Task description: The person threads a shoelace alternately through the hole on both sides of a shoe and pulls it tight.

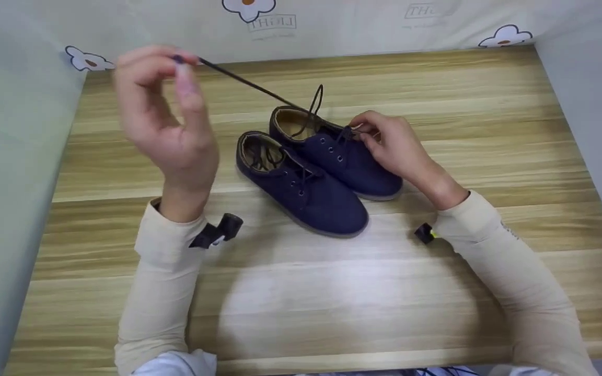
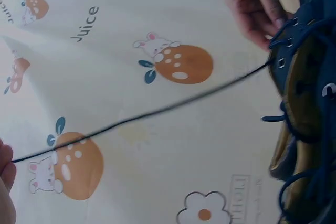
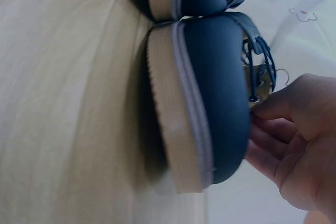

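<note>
Two navy lace-up shoes lie side by side, toes toward the lower right in the head view: a nearer shoe [image 1: 327, 206] and a farther shoe [image 1: 371, 169]. My raised left hand [image 1: 168, 112] pinches the end of a dark shoelace [image 1: 249, 82] between thumb and fingers. That lace runs taut from the farther shoe's eyelets, as the left wrist view also shows; a loose loop stands above the opening. At the farther shoe's lacing, my right hand [image 1: 397, 143] grips the eyelet flap, its fingertips partly hidden. Laces [image 1: 264, 156] are bunched inside the nearer shoe.
The shoes are on a wood-grain table [image 1: 332, 292]. Behind it hangs a pale cloth [image 1: 332, 31] with printed flowers, and pale side walls stand left and right. A small black camera is strapped to each wrist.
</note>
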A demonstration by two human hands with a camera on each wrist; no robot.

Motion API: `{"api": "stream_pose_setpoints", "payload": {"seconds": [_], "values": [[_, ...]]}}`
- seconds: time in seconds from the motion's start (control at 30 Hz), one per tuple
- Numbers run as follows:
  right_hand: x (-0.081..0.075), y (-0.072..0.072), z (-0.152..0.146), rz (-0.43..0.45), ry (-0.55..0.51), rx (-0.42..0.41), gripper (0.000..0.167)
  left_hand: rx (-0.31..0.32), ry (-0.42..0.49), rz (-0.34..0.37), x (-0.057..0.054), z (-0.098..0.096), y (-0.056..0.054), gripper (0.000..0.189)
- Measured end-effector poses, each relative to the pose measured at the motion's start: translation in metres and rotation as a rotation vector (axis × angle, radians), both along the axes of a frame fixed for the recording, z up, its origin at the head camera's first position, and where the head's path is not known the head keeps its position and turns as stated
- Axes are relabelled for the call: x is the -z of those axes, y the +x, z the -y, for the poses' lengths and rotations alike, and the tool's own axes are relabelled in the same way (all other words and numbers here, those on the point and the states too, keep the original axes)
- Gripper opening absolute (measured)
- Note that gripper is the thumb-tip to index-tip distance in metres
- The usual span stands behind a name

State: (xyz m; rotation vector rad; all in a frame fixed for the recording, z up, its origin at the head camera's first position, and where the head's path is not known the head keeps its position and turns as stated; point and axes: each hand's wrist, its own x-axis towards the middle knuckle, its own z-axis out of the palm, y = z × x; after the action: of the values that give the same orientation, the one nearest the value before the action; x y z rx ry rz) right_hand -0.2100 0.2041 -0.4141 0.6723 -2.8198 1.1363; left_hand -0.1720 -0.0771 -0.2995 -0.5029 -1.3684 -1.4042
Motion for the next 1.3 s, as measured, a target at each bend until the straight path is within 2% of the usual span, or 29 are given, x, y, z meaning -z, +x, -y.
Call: {"api": "stream_pose_setpoints", "payload": {"seconds": [0.2, 0.27, 0.33, 0.43, 0.57, 0.67, 0.77, 0.8, 0.87, 0.93, 1.03, 1.17, 1.3], "values": [[0.002, 0.001, 0.003, -0.070, -0.001, 0.077, 0.023, -0.059, 0.199, -0.051, -0.017, 0.017, -0.003, 0.007], [0.003, 0.002, 0.004, -0.103, 0.017, 0.083, 0.025, -0.064, 0.240, -0.026, -0.018, 0.020, -0.002, 0.008], [0.003, 0.003, 0.004, -0.137, 0.023, 0.083, 0.027, -0.068, 0.233, 0.011, -0.016, 0.019, -0.001, 0.008], [0.005, 0.004, 0.004, -0.180, 0.018, 0.078, 0.030, -0.069, 0.174, 0.064, -0.013, 0.015, 0.001, 0.008], [0.007, 0.005, 0.003, -0.201, -0.006, 0.070, 0.024, -0.070, 0.096, 0.115, -0.010, 0.007, 0.001, 0.006], [0.009, 0.007, 0.004, -0.217, -0.015, 0.073, 0.019, -0.081, -0.041, 0.259, -0.002, 0.003, -0.002, 0.005], [0.012, 0.008, 0.004, -0.258, -0.012, 0.075, 0.018, -0.078, -0.260, 0.439, 0.012, -0.002, -0.006, 0.011], [0.014, 0.008, 0.005, -0.273, -0.010, 0.076, 0.018, -0.065, -0.326, 0.487, 0.016, -0.005, -0.008, 0.012], [0.015, 0.009, 0.006, -0.293, -0.015, 0.073, 0.021, -0.025, -0.424, 0.540, 0.024, -0.010, -0.012, 0.013], [0.017, 0.011, 0.007, -0.292, -0.034, 0.067, 0.023, 0.011, -0.475, 0.554, 0.029, -0.015, -0.016, 0.012], [0.017, 0.012, 0.010, -0.242, -0.105, 0.059, 0.029, 0.047, -0.525, 0.535, 0.034, -0.022, -0.021, 0.014], [0.015, 0.013, 0.014, -0.148, -0.212, 0.072, 0.028, 0.075, -0.582, 0.515, 0.036, -0.030, -0.024, 0.016], [0.011, 0.012, 0.017, -0.101, -0.248, 0.081, 0.024, 0.094, -0.601, 0.519, 0.037, -0.035, -0.025, 0.016]]}}
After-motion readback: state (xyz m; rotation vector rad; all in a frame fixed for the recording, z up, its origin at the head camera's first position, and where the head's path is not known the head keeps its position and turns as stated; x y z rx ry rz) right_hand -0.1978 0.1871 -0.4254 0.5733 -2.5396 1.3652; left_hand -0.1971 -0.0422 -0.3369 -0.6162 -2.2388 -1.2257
